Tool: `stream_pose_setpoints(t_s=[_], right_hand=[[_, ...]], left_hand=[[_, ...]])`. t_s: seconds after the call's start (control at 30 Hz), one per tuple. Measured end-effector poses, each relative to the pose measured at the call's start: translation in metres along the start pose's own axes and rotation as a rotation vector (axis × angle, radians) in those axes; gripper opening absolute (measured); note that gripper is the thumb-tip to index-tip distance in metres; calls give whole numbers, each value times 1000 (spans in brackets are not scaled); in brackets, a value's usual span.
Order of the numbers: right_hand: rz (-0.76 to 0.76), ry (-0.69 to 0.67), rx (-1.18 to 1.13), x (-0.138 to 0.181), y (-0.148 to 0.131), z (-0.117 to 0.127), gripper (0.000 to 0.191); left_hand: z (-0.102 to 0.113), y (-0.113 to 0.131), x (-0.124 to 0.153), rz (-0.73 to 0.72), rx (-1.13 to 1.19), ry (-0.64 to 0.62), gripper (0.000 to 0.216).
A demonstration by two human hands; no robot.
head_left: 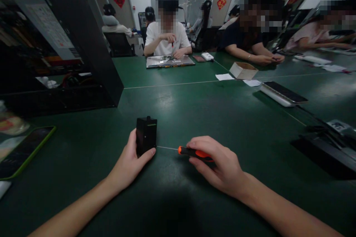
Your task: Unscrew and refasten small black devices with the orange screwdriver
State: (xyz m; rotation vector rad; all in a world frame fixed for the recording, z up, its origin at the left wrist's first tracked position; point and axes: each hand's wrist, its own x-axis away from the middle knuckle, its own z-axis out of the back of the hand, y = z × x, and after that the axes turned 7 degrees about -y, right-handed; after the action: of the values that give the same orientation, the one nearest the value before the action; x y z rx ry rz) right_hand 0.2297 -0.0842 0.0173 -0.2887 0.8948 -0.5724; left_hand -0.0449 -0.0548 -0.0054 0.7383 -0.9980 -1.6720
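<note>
My left hand is closed round a small black box, which it holds upright at the table, thumb along the lower front. In my right hand lies a screwdriver with an orange and black handle. The fingers wrap the handle, and its thin metal shaft points left. The shaft's tip meets the lower right edge of the black box, near my left thumb. Whether the tip sits in a screw is too small to tell.
A large open computer case stands at the left, with a green-edged phone before it. Rightward are a cardboard box, a dark flat device and black equipment with cables. Across the green table, people sit working.
</note>
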Motion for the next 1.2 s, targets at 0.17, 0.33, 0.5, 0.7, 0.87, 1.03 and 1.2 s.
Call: stream_pose_setpoints(t_s=[0.17,0.33,0.5,0.7,0.87,1.03,1.2], right_hand=[[55,43,77,0,-8,-3,38],[85,11,96,3,-10,-5,37],[42,20,123,3,-9,-2,35],[11,10,177,5,-12,-5,30],[-95,-137,349,0,-11,3,26],[-42,-45,345,-6,-16,15,17],[23,47,306,-6,-16,13,12]], left_hand=[[-1,1,-1,-18,52,-2,66],[-1,3,-1,-34,39,4,64],[0,3,-1,-31,38,-17,62],[1,4,-1,-16,41,-10,65],[2,6,-3,16,59,27,66],[2,8,-1,-3,42,16,69],[0,8,1,-32,-9,11,66]])
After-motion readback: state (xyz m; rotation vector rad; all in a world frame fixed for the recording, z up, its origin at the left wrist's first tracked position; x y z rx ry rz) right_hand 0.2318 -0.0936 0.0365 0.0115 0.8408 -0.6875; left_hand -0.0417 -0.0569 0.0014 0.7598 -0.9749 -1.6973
